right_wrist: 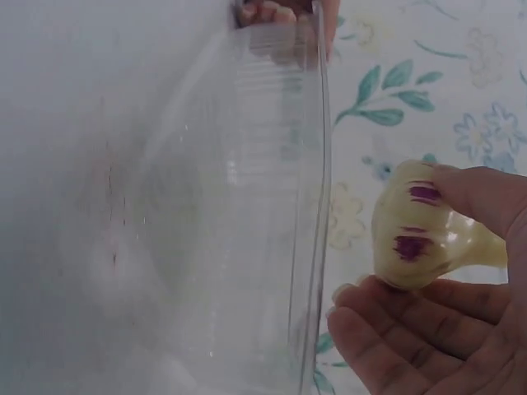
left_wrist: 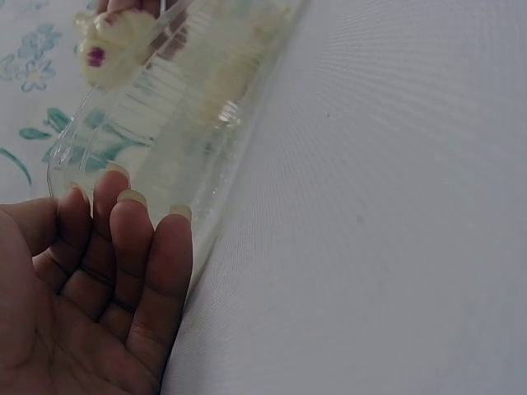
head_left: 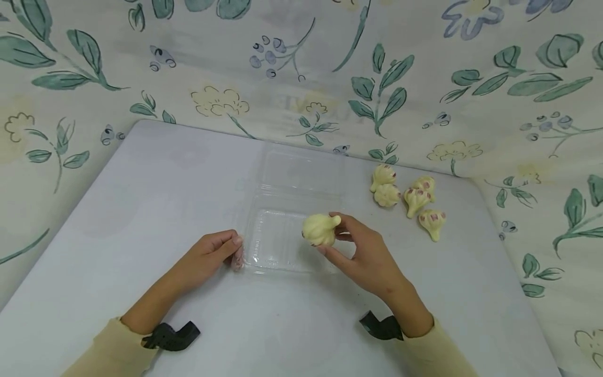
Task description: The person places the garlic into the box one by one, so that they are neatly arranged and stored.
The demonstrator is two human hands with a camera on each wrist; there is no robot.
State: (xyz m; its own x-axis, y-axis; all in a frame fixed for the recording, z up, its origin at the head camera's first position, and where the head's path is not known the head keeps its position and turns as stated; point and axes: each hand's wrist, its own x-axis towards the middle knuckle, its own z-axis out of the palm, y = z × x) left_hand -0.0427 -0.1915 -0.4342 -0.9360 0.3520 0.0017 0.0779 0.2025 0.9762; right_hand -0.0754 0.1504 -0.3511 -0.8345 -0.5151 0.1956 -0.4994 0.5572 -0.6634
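A clear plastic clamshell container (head_left: 278, 266) lies opened out on the table, its lid (head_left: 301, 167) folded back toward the wall. My left hand (head_left: 207, 260) pinches the container's left edge between thumb and fingers, as the left wrist view also shows. Above the container's right part, my right hand (head_left: 365, 251) holds a pale yellow garlic bulb (head_left: 317, 229) between thumb and fingers, its stem pointing right. Purple marks show on that garlic bulb (right_wrist: 409, 226) in the right wrist view, where it is beside the container's rim (right_wrist: 317, 197).
Several more garlic bulbs (head_left: 417, 200) with purple marks lie in a loose group on the white table (head_left: 174, 173), right of the container. Flower-patterned cloth (head_left: 301, 63) stands behind and beside the table. Dark wrist mounts (head_left: 171, 336) sit at both cuffs.
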